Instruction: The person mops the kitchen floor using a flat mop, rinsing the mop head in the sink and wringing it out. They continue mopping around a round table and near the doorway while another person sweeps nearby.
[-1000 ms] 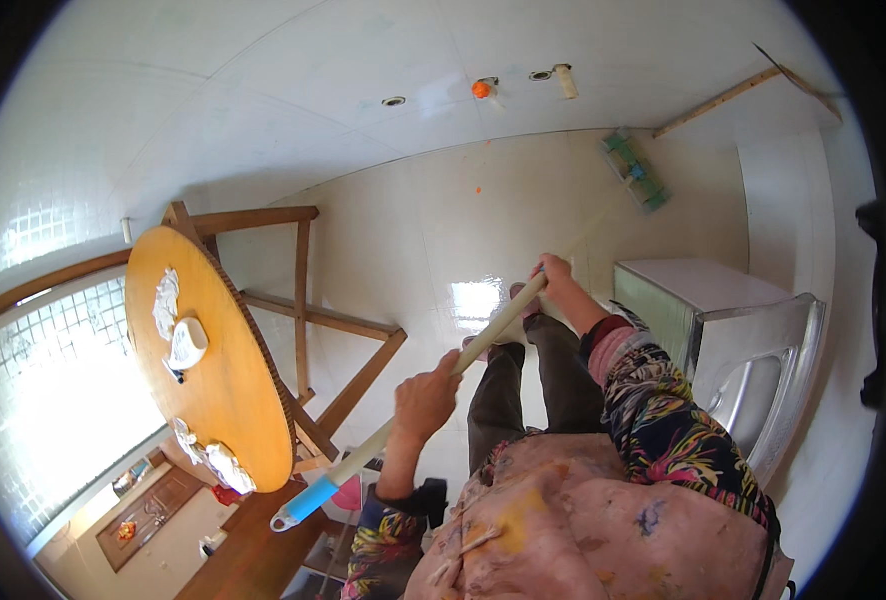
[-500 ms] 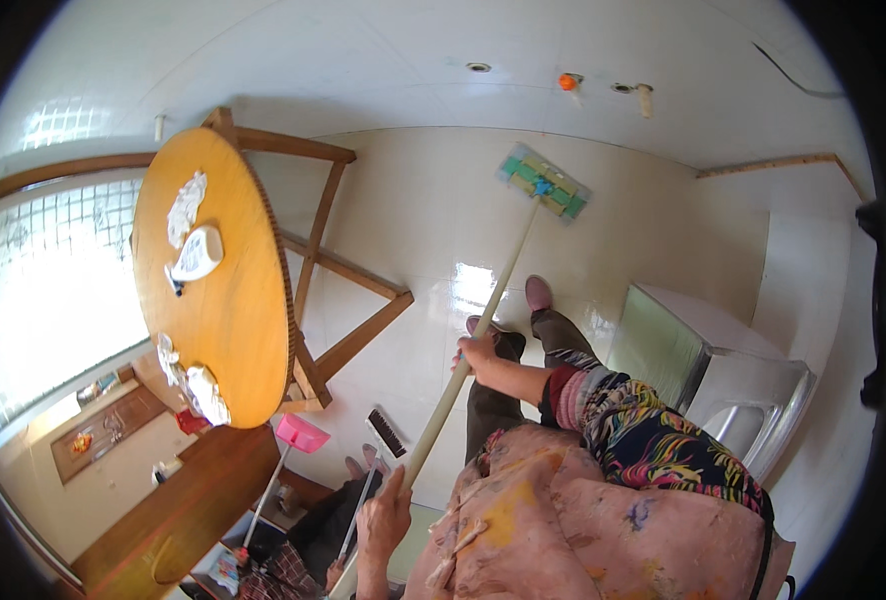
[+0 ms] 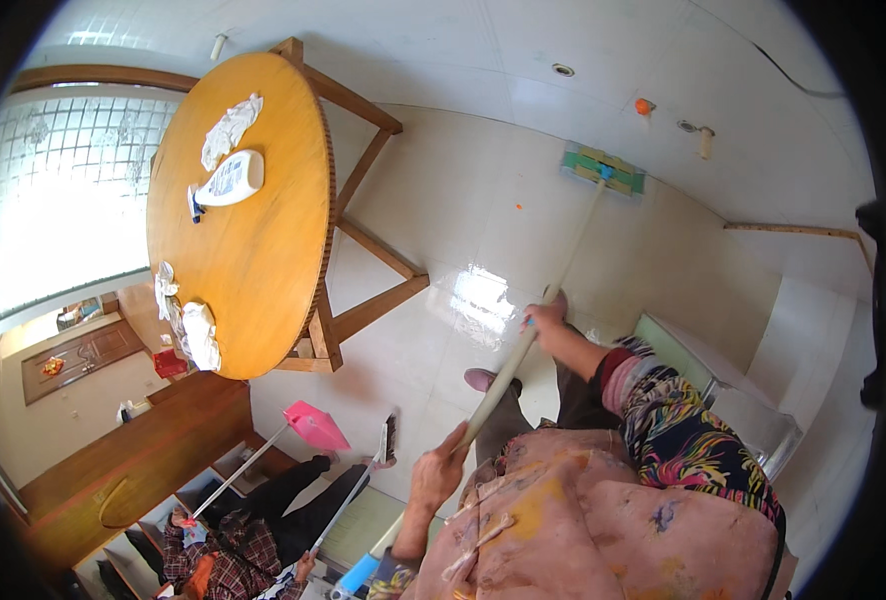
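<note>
Both hands are wrapped around the pale pole of a mop (image 3: pixel 501 387): the right hand (image 3: pixel 548 321) grasps it farther up, toward the mop head, while the left hand (image 3: pixel 439 476) grips it lower down, above the blue end piece (image 3: pixel 361 574). The green and yellow mop head (image 3: pixel 603 170) lies on the floor (image 3: pixel 443 180) at the foot of the white wall (image 3: pixel 503 70), with a small orange scrap (image 3: pixel 519 207) off to its left. To the left stands a round wooden bench (image 3: pixel 273 250) carrying a white spray bottle (image 3: pixel 235 179) (lying on its side) between crumpled white cloths (image 3: pixel 231 131). At lower left, a co-worker in a checked shirt (image 3: pixel 248 550) holds a pink dustpan (image 3: pixel 316 426) and a long-handled brush (image 3: pixel 391 437).
</note>
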Demonstrator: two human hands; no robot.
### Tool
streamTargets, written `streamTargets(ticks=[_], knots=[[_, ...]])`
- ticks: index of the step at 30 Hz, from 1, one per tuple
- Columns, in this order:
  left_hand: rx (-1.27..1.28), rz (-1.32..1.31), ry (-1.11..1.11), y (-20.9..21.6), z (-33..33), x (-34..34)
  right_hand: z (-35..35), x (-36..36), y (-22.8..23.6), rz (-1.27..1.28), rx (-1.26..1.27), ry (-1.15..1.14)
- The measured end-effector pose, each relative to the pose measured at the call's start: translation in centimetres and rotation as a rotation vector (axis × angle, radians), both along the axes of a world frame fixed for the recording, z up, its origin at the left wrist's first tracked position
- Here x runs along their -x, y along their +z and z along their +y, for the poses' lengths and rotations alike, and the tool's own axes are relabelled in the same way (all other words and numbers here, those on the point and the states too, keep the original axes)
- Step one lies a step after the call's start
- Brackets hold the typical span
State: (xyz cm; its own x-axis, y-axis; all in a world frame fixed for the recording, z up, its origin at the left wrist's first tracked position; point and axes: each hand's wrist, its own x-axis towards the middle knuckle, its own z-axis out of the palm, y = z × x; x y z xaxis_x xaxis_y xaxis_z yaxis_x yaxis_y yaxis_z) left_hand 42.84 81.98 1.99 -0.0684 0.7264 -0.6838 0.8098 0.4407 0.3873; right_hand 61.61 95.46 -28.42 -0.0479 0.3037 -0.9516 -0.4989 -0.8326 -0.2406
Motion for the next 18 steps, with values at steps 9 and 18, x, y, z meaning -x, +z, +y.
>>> streamTargets(ticks=[9,18], knots=[[-0.057,0.135,-0.038,-0.3,-0.6,3.7,1.1,5.9,-2.2,-0.08,0.116,0.108],[0.144,0.216,0.247,6.9,-10.7,8.6,-9.5,19.5,2.1,0.038,0.044,0.373]])
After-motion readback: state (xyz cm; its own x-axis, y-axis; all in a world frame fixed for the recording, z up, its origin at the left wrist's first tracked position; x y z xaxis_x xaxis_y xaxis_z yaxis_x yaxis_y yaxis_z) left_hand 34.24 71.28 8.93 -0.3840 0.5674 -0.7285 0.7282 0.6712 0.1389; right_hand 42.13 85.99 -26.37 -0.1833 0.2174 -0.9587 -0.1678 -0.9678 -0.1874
